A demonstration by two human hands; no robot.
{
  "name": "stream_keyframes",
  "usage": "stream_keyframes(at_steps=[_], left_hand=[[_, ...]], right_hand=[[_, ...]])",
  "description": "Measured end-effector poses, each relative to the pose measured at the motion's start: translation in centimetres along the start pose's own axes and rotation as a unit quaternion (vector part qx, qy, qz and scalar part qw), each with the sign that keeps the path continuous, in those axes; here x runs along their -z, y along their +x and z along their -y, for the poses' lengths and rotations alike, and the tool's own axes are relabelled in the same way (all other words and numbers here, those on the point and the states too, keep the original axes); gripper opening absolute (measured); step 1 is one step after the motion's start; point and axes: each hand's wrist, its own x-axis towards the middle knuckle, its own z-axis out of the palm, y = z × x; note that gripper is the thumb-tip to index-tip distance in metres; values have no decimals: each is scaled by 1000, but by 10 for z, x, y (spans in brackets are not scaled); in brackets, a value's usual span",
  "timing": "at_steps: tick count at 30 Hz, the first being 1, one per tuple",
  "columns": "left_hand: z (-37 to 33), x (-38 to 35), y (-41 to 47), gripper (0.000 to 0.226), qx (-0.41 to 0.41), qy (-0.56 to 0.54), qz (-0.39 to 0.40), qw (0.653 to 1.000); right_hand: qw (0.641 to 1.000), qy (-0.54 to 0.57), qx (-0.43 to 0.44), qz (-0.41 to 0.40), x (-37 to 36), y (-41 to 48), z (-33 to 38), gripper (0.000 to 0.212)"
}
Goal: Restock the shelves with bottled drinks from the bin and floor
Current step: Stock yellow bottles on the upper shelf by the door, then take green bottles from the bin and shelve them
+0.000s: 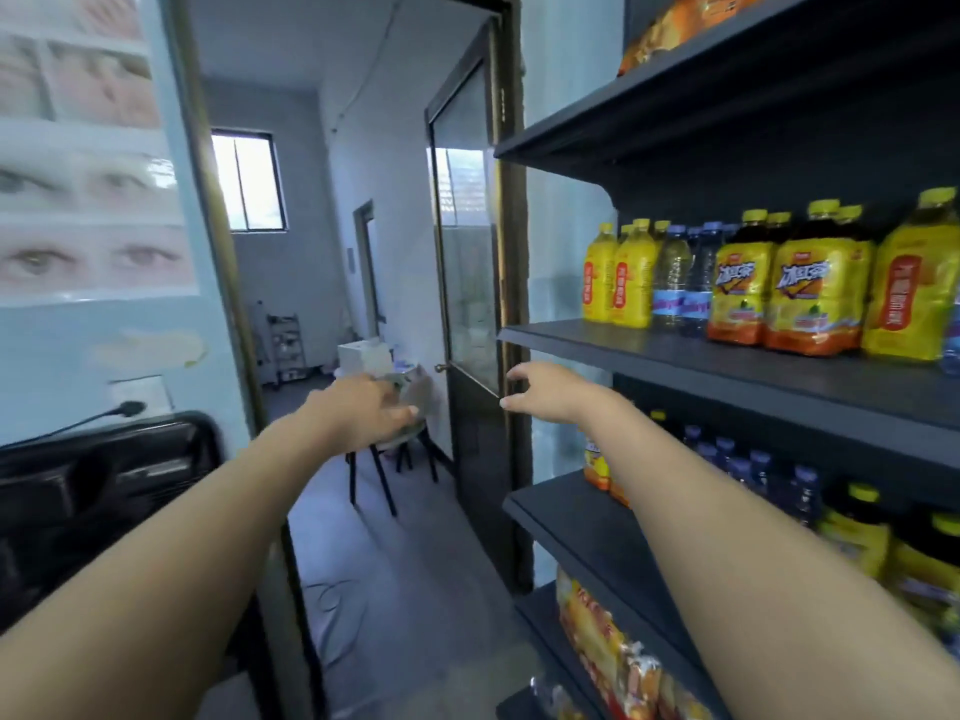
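Both bare arms reach forward, level with the shelves on the right. The right hand (543, 392) hangs just off the left end of the middle shelf (675, 358), below its front edge. Its grip is apart: thumb and forefinger are spread, the other fingers loosely bent, and it holds nothing. The left hand (358, 410) is stretched toward the doorway, well apart from the shelves. Its fingers curl in front of a greyish thing (418, 392), and I cannot tell whether its grip clamps that thing or merely overlaps it.

The bottles stand upright on the shelves. On the middle shelf, from its left end, are yellow bottles (631, 283), then water bottles (675, 288), then tea bottles (810, 293) with yellow caps. The lower shelf (587, 527) carries blue-capped bottles (753, 470) toward the back. Its left front corner is bare.

Orange packs (675, 23) lie on the top shelf (675, 96), and snack packs (613, 652) on the lowest one. A glazed door (467, 252) stands open beside the shelves. A stool (384, 475) stands beyond it.
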Motion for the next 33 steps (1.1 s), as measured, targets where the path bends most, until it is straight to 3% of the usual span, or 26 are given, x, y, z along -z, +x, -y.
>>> stream_keyframes(at_steps=[10, 19, 25, 33], left_hand=[[154, -28, -152, 59, 221, 8, 56, 974], [231, -71, -292, 67, 315, -48, 84, 944], [252, -124, -350, 66, 336, -71, 140, 929], [264, -226, -370, 62, 352, -110, 228, 901]], right_hand=[[981, 15, 133, 137, -130, -4, 161, 58], [942, -44, 203, 264, -234, -71, 265, 63], [927, -62, 206, 307, -307, -104, 281, 65], [910, -92, 191, 357, -427, -99, 251, 71]])
